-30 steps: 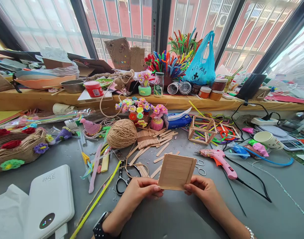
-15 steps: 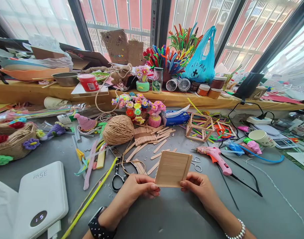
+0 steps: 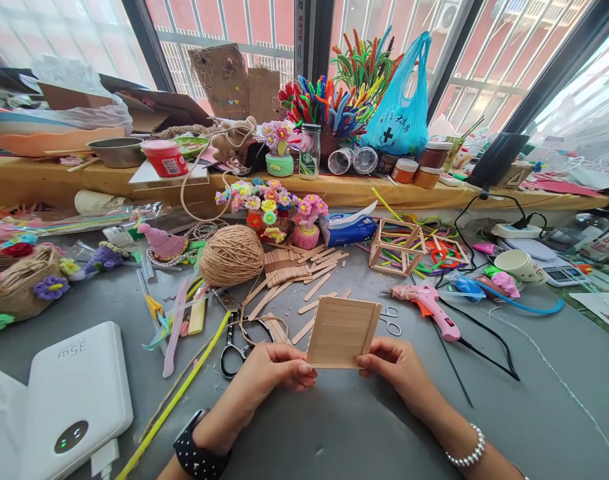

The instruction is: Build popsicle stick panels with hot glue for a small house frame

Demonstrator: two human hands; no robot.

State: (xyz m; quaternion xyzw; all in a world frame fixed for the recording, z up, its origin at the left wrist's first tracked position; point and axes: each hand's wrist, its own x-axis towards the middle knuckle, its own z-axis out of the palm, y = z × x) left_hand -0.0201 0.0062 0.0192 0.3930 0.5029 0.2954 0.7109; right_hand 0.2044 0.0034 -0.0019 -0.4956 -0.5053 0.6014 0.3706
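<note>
Glass jar (image 3: 309,152): round green logo; lettering too small.
Blue bag (image 3: 402,107): black cross, character "大"; right of jar.
Power bank (image 3: 79,387): "35W"; display unreadable; left of jar, nearer.

Light wood-tan across the square panel (image 3: 342,333), striped by darker seam lines. Flat grey over the tabletop (image 3: 324,427). Black with white polka dots on the watch band (image 3: 199,455); silver throughout the beaded bracelet (image 3: 470,455). Pale pink on the glue gun (image 3: 448,325), orange on its trigger (image 3: 424,308). Straw-brown through the ball of twine (image 3: 232,255). Neon yellow along the long strip (image 3: 178,393). White on the power bank (image 3: 92,373), with grey lettering and green lights in a black oval display (image 3: 70,437). Translucent sky blue for the plastic bag (image 3: 402,100), printed with black cross and characters. Blue and white on the tissue pack (image 3: 349,230). Mixed red, orange, yellow, green, blue among the pipe cleaners (image 3: 329,110).
</note>
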